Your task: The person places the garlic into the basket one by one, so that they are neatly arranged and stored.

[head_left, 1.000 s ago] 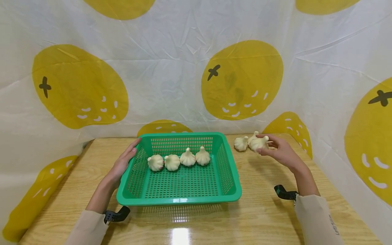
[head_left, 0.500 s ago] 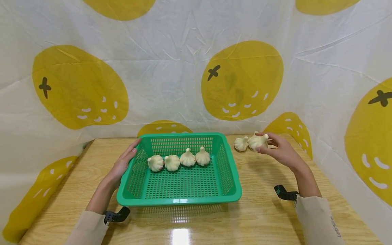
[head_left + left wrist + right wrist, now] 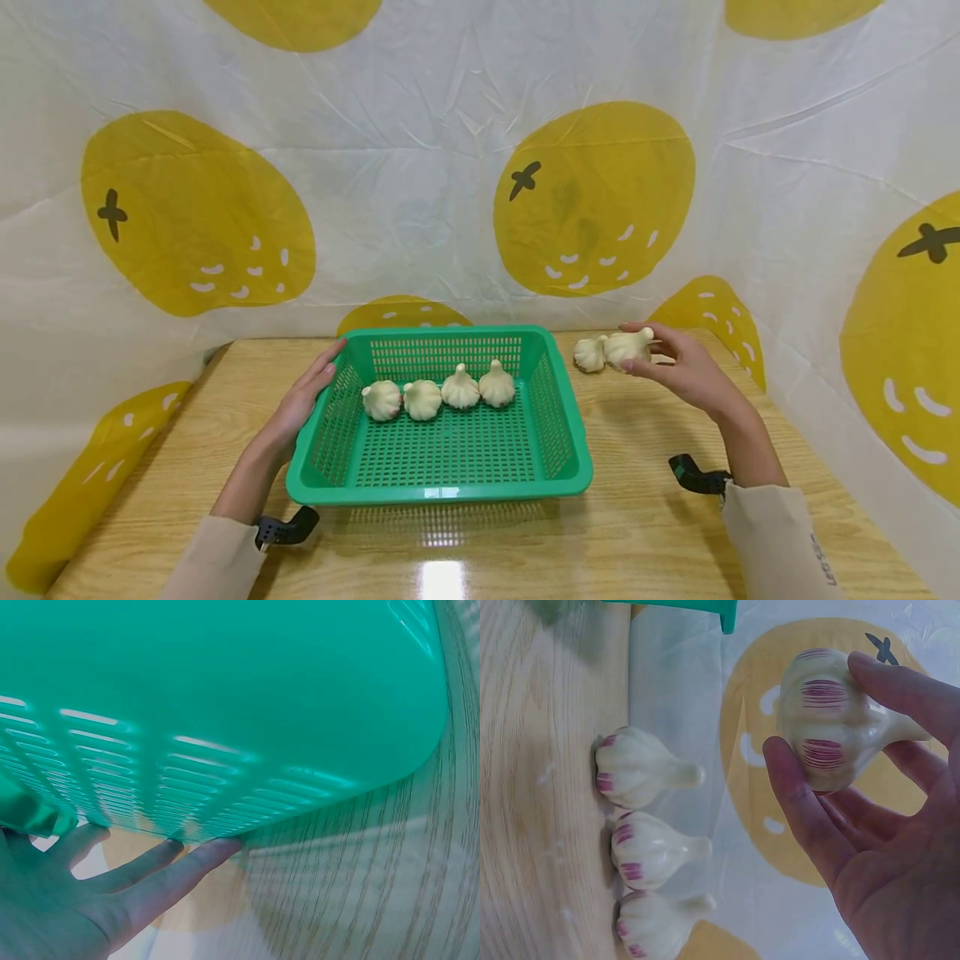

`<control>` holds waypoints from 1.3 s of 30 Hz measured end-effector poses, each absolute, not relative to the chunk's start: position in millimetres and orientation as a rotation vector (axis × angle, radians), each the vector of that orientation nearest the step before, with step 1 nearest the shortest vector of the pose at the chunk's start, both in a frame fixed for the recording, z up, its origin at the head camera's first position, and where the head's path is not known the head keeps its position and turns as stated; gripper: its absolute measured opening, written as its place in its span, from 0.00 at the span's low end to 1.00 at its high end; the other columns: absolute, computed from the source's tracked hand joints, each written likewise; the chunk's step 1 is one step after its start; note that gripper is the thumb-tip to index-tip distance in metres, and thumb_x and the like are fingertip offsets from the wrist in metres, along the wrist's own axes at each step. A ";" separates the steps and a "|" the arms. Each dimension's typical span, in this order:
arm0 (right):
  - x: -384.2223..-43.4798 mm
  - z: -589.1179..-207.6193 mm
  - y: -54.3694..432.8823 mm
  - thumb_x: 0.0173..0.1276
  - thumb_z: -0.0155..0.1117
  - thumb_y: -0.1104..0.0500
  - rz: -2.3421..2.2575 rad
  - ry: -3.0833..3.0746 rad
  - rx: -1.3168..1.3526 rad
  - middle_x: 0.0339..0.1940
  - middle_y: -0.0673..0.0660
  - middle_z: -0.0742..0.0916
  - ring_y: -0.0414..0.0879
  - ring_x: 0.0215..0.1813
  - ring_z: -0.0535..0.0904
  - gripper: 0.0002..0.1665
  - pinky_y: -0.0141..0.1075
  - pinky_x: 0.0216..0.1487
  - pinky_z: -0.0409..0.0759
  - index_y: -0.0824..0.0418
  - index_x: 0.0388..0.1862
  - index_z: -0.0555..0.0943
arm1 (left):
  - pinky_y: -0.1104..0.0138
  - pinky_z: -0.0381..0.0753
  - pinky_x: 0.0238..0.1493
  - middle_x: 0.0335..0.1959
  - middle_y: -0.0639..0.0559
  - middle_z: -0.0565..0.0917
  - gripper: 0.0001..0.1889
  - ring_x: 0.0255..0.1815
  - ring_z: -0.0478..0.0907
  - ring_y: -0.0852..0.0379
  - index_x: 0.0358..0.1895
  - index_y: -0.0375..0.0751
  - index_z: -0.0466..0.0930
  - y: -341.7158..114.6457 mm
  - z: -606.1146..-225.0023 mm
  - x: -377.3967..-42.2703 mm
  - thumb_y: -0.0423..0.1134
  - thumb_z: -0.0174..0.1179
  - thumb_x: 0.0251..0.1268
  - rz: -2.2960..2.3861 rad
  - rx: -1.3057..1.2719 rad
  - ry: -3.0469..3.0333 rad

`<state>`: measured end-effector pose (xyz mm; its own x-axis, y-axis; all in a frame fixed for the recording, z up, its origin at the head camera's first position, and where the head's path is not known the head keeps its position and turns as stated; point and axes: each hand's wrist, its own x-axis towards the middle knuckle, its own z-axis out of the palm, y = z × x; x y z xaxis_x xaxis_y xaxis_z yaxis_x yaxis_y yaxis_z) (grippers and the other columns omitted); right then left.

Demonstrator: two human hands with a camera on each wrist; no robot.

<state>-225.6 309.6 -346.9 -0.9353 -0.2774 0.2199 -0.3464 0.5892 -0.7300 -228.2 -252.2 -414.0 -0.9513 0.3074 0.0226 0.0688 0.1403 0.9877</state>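
My right hand (image 3: 690,371) pinches a garlic bulb (image 3: 829,724) between thumb and fingers, raised above the table at the back right. Purple streaks mark the bulb, and its neck points toward the palm in the right wrist view. At the left side of a green plastic basket (image 3: 442,493), my left hand (image 3: 298,410) rests its straight fingers against the slotted outer wall (image 3: 225,690). Several garlic bulbs (image 3: 460,387) lie in a row inside the basket, toward its back.
Three more garlic bulbs (image 3: 649,766) stand in a line on the wooden table (image 3: 630,533), right of the basket; the held bulb hides some of them in the head view. A white curtain (image 3: 405,200) with yellow fruit prints hangs close behind the table.
My right hand has shifted slightly left with its garlic bulb, which now covers a bulb that showed behind it. The left hand and the basket stay put.
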 end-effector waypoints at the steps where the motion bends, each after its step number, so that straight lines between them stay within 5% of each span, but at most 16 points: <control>1: -225.5 -347.1 309.0 0.76 0.67 0.53 1.279 -2.729 0.532 0.73 0.64 0.77 0.70 0.71 0.73 0.32 0.24 0.52 0.77 0.57 0.75 0.73 | 0.79 0.70 0.61 0.88 0.49 0.40 0.32 0.86 0.43 0.39 0.86 0.63 0.39 -252.1 -414.2 -228.2 0.60 0.31 0.86 1.912 0.372 2.223; 23: -217.7 -336.8 292.9 0.75 0.68 0.54 1.298 -2.669 0.563 0.67 0.60 0.81 0.62 0.66 0.78 0.30 0.28 0.50 0.82 0.52 0.73 0.75 | 0.81 0.67 0.61 0.88 0.49 0.39 0.33 0.86 0.41 0.41 0.86 0.61 0.39 -251.6 -413.8 -228.4 0.60 0.31 0.86 1.906 0.372 2.236; 39: -216.4 -337.0 283.7 0.75 0.68 0.54 1.267 -2.655 0.580 0.64 0.59 0.83 0.30 0.54 0.80 0.31 0.29 0.48 0.83 0.53 0.74 0.75 | 0.81 0.68 0.61 0.88 0.49 0.40 0.33 0.86 0.42 0.40 0.86 0.61 0.39 -251.3 -413.2 -228.5 0.60 0.32 0.86 1.918 0.360 2.230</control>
<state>-216.4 283.7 -337.0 -0.9152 -0.2807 0.2891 -0.4013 0.5702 -0.7168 -228.5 -251.3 -413.2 -0.9549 0.2960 0.0223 0.0664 0.1397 0.9880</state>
